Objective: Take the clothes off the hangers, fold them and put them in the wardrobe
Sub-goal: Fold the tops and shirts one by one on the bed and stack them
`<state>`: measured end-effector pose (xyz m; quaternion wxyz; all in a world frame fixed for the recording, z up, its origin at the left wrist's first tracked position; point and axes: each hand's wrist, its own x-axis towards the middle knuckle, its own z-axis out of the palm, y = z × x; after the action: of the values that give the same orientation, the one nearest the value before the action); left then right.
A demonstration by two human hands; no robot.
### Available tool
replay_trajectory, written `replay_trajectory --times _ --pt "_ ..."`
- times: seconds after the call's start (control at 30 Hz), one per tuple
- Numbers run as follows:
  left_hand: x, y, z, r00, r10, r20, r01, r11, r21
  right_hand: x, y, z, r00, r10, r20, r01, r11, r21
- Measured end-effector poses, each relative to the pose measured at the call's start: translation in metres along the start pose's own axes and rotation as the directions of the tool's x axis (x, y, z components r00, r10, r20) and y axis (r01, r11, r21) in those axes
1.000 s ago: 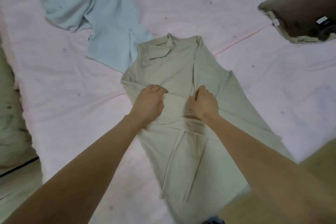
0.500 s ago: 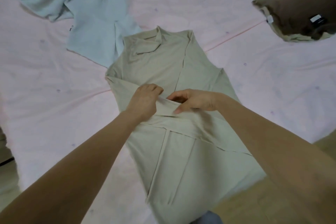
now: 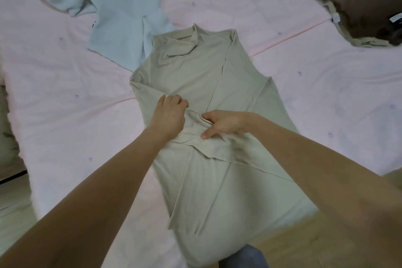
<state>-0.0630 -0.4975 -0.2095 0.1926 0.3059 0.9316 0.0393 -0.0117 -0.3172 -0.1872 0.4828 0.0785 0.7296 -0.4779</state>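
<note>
Centrally in the head view, a beige high-neck top (image 3: 195,67) lies flat on the pink bed sheet (image 3: 65,102). Left hand (image 3: 168,115) presses its folded sleeve with curled fingers; right hand (image 3: 224,124) pinches the sleeve. Light-blue shirt (image 3: 117,19) upper left, brown pillow (image 3: 365,6) upper right.

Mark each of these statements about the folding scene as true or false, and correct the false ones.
1. The beige garment lies flat on the pink sheet. True.
2. The left hand rests on the pale blue garment. False: it rests on the beige garment's folded sleeve.
3. The right hand grips beige fabric at the garment's middle. True.
4. The brown pillow lies on top of the beige garment. False: it sits apart, at the upper right.
5. The pale blue garment is neatly folded. False: it lies crumpled.
</note>
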Motion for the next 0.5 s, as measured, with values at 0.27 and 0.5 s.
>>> replay_trajectory --times 0.27,0.5 --pt "-0.012 -0.015 0.008 0.993 -0.018 -0.121 0.015 1.0 -0.027 0.004 0.004 0.0 0.893 -0.199 -0.403 0.103 0.963 -0.248" --pt "-0.015 -0.016 -0.004 0.98 -0.165 -0.111 0.15 0.98 -0.131 -0.006 0.01 0.01 0.671 -0.396 -0.626 0.019 0.854 -0.519"
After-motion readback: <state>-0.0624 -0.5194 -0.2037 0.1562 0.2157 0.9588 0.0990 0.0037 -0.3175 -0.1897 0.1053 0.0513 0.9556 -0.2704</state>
